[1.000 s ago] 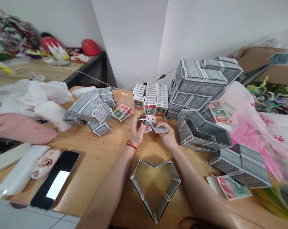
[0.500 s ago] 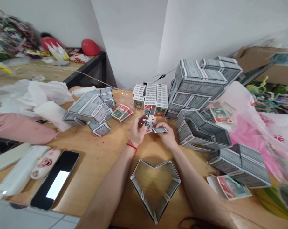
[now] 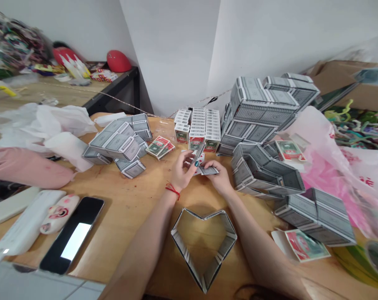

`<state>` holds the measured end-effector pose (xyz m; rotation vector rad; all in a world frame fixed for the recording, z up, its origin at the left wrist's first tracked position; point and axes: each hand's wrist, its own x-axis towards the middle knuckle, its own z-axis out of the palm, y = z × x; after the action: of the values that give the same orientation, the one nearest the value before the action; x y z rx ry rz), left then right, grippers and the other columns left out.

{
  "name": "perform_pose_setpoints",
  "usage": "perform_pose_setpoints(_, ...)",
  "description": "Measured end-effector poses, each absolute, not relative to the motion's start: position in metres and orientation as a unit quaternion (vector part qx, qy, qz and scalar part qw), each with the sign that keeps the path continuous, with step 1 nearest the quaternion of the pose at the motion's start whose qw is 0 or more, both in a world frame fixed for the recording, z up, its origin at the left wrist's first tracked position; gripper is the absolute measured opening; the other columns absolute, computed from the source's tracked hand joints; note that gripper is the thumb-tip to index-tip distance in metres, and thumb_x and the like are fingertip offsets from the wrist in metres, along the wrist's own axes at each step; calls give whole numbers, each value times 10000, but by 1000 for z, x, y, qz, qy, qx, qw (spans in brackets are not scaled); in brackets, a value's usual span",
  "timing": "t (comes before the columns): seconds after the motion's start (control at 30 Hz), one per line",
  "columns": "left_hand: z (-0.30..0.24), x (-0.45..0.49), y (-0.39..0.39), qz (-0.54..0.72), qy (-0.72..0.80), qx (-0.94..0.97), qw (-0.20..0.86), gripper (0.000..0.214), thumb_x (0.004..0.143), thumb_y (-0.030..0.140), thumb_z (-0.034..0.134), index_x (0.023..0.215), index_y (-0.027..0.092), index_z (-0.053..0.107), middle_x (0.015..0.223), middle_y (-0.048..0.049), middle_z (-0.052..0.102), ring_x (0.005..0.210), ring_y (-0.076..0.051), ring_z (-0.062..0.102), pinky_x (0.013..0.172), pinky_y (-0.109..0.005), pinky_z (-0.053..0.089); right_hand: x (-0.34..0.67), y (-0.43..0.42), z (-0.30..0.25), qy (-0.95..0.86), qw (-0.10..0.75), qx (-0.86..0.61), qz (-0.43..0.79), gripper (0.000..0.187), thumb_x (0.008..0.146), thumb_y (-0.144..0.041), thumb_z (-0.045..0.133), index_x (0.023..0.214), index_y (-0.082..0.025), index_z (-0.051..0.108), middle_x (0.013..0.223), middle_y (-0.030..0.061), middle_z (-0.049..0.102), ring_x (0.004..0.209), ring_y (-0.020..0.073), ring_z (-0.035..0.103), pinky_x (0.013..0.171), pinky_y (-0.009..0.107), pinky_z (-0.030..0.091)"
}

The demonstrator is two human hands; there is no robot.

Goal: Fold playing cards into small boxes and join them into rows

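Observation:
My left hand [image 3: 183,171], a red string at its wrist, pinches a playing card [image 3: 199,152] that stands nearly edge-on. In my right hand [image 3: 220,177] are grey-backed cards [image 3: 209,170], held low with the backs up; how many I cannot tell. Between the hands, face-up cards with red pips show in part, half covered by the fingers. A heart-shaped frame [image 3: 184,249] of folded cards stands on the wooden table [image 3: 126,225] between my forearms.
Card boxes [image 3: 205,125] stand in rows beyond my hands. Folded-card blocks [image 3: 114,139] lie left; a tall stack [image 3: 254,108] and an open card ring [image 3: 267,171] stand right. A phone [image 3: 71,235] lies near the front left, a pink plastic bag [image 3: 326,154] at right.
The card in my left hand has tilted to the right, and the left thumb has shifted slightly right. My right hand has barely moved.

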<state>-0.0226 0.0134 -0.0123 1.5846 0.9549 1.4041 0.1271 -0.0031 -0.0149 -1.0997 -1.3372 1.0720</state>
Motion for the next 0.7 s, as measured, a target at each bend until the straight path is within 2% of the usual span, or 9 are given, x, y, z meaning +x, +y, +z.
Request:
perform_pose_setpoints(0.5, -11, -24, 12, 522, 376, 669, 372, 451, 730, 247, 565, 1153, 190, 418, 997, -83, 571, 853, -151, 566, 658, -249, 454, 129, -1, -18, -542, 526, -455, 472, 110, 606, -180, 594, 676, -208, 514, 804, 1, 605, 726, 160, 545, 682, 281, 413)
perform_pose_setpoints(0.7, -12, -23, 12, 534, 366, 650, 398, 438, 743, 266, 557, 1151, 188, 418, 969, -84, 580, 846, -152, 570, 666, -259, 465, 128, 0, -18, -537, 526, -459, 475, 124, 593, -184, 601, 669, -211, 508, 790, 2, 608, 721, 163, 550, 678, 287, 422)
